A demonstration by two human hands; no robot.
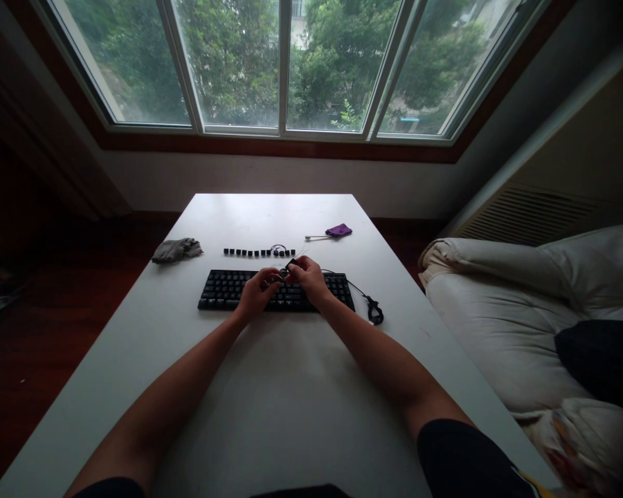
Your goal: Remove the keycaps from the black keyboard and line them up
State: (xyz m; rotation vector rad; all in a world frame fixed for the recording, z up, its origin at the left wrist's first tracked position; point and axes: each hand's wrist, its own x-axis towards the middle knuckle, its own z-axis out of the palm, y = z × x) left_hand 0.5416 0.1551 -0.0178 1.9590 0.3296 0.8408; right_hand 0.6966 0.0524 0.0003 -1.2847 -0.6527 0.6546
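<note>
A black keyboard (223, 287) lies across the white table in front of me. My right hand (309, 278) is closed above its back edge, pinching a small black piece (291, 263) with thin wire-like strands by it; its exact kind is too small to tell. Beside it, my left hand (258, 292) is over the keys, fingers curled together close to the right fingertips. Whatever the left fingers hold is too small to make out. Behind the keyboard is a row of loose black keycaps (244, 252), with a thin dark loop (279, 247) near its right end.
A crumpled grey cloth (177, 250) lies at the table's left edge. Back right are a purple cloth (339, 230) and a thin light stick (318, 238). The keyboard's bundled cable (374, 311) rests to the right. A pale sofa (477, 304) stands beside the table (270, 401).
</note>
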